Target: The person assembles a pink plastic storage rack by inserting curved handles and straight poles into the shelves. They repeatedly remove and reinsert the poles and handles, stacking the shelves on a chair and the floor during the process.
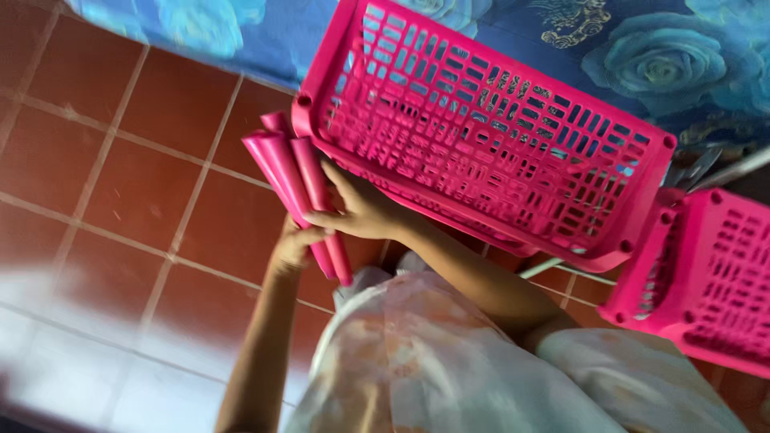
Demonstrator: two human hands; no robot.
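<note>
Nearest, a pale patterned garment (417, 361) fills the lower middle of the view, and two bare forearms are extended forward from it. Which arm is which is judged from where each comes in. The left hand (293, 247) is raised at the end of a nearly straight forearm, and its fingers are curled around the lower part of a bundle of pink plastic tubes (297, 188), so the bundle is gripped from beneath. The right hand (357, 210) is reached across from the right with the elbow bent; its fingers are laid closed over the same tubes, with the index finger stretched up along one of them. The tubes are held slanted, their upper ends just beside the near corner of a pink slotted plastic basket (489, 136), which is seen tilted above the hands. A second pink basket (706, 281) is seen at the right edge, near the first. Beneath everything, a floor of reddish-brown tiles (136, 184) is visible, and farthest off a blue cloth printed with roses (666, 64) is spread.
</note>
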